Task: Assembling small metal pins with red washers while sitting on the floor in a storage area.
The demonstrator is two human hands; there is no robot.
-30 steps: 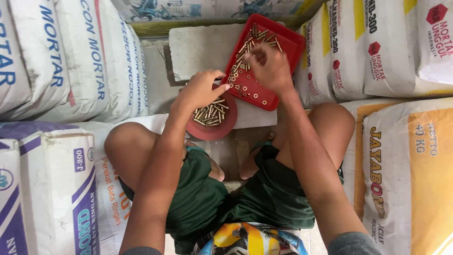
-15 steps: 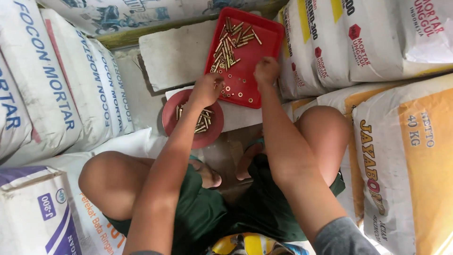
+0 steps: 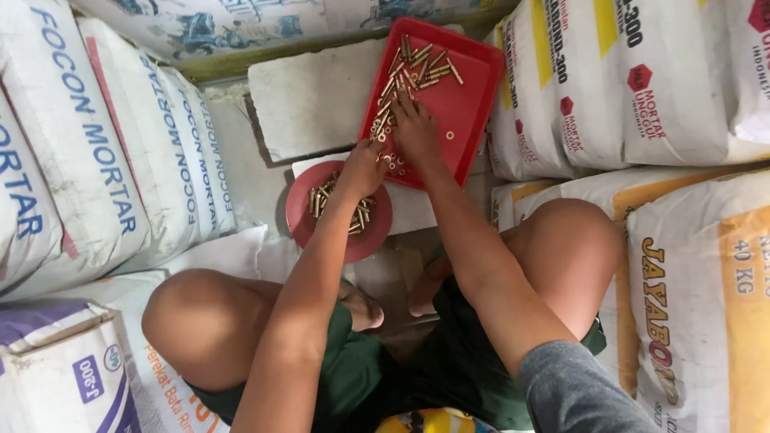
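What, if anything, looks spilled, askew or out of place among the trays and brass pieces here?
Nothing is spilled. The red rectangular plastic tray sits skewed, overhanging its grey block. Brass pins lie jumbled in it and in the round red dish. Both hands rest at the tray.

Small brass bits [image 3: 383, 128] under right hand [image 3: 417, 132]
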